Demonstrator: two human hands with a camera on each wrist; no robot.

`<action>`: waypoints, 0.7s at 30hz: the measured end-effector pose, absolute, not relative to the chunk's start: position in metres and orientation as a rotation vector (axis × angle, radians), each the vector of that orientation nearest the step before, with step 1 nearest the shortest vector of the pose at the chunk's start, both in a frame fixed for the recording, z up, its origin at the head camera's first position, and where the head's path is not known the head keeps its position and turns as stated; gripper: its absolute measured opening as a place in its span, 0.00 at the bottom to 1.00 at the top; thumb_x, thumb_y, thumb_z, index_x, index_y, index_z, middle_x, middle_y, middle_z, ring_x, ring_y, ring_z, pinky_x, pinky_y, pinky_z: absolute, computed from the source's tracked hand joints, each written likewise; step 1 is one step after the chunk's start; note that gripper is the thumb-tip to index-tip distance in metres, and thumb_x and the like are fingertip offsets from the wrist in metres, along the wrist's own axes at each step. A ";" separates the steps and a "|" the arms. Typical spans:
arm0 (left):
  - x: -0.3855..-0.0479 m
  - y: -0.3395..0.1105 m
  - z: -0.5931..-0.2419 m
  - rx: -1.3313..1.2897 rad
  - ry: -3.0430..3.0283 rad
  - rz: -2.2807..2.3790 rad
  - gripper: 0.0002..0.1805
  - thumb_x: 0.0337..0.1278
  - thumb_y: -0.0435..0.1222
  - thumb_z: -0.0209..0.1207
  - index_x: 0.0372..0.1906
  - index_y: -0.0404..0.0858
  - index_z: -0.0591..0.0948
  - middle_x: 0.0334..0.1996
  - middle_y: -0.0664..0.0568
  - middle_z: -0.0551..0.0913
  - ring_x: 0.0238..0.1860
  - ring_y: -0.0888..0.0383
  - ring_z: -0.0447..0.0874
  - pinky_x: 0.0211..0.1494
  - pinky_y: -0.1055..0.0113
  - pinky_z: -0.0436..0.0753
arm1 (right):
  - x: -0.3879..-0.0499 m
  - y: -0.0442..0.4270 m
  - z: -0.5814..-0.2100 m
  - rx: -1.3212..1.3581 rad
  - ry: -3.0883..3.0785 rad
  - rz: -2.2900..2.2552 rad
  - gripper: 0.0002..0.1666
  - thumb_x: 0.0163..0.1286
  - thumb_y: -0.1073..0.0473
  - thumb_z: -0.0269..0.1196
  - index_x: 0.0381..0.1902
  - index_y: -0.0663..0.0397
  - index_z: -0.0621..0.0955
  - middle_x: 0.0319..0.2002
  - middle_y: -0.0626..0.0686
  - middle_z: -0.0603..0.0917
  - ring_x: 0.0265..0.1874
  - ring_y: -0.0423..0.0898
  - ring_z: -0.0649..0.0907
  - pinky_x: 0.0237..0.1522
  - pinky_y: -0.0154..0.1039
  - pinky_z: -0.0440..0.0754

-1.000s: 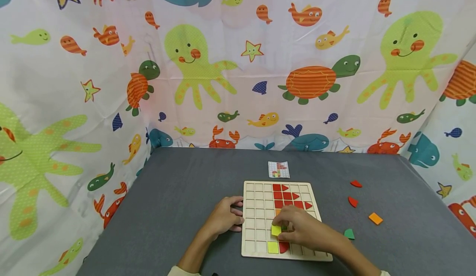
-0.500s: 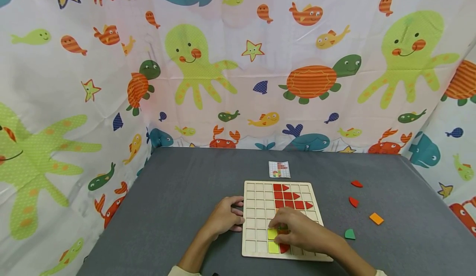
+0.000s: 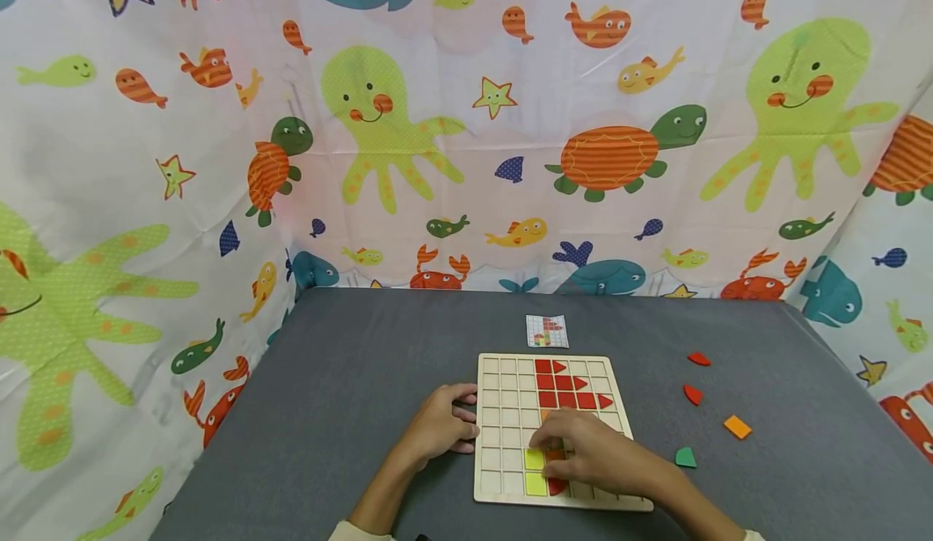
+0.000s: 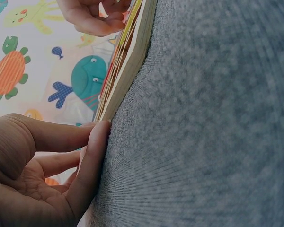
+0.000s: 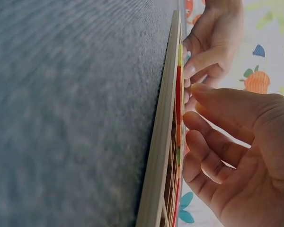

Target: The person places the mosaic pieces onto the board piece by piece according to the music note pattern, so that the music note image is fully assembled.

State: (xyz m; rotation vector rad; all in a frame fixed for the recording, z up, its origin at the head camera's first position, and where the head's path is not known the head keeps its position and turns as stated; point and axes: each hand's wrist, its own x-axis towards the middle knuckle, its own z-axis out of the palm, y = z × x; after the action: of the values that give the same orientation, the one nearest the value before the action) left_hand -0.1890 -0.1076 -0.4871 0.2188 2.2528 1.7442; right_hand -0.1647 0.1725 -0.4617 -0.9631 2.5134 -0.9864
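Observation:
A wooden grid board [image 3: 491,460] lies on the table in the head view. The fingertips of my left hand [image 3: 437,423] rest against its left edge; the left wrist view shows thumb and finger touching that edge. My right hand [image 3: 598,450] hovers low over the lower middle, thumb and fingers apart with nothing seen between them. Just by its fingertips, a yellow square tile [image 3: 534,460] lies flat in a cell, above another yellow square [image 3: 535,485]. Red squares and triangles [image 3: 564,383] fill upper cells. The right hand partly hides orange and red pieces.
Behind the board lies a small printed pattern card [image 3: 547,332]. To the right are loose pieces: two red ones [image 3: 692,395], an orange square [image 3: 738,427] and a green quarter-round [image 3: 685,457]. A sea-animal curtain [image 3: 466,225] hangs behind the table.
The yellow square that my right hand held tilted over the board now lies flat in its cell. The right fingers have let go of it. My left hand stays at the edge.

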 end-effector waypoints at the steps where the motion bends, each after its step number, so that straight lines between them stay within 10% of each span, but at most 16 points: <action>1: -0.189 -0.108 -0.487 0.219 2.253 1.745 0.38 0.51 0.17 0.67 0.72 0.27 0.74 0.58 0.40 0.77 0.44 0.53 0.84 0.32 0.59 0.93 | -0.164 0.174 -0.461 -0.952 2.515 -0.990 0.10 0.70 0.54 0.74 0.48 0.40 0.89 0.44 0.38 0.84 0.45 0.38 0.81 0.50 0.38 0.85; 21: -0.189 -0.107 -0.486 0.206 2.271 1.730 0.37 0.52 0.18 0.68 0.71 0.28 0.75 0.57 0.41 0.78 0.44 0.53 0.83 0.32 0.59 0.93 | -0.159 0.232 -0.463 -0.773 2.629 -1.114 0.16 0.68 0.52 0.75 0.52 0.47 0.87 0.42 0.43 0.85 0.38 0.37 0.80 0.35 0.32 0.82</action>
State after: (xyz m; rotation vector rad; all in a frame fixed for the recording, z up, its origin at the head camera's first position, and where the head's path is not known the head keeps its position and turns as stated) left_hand -0.1894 -0.1072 -0.4862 0.2056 2.2714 1.7303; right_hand -0.1590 0.2318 -0.4632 -0.7733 2.6288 -1.1139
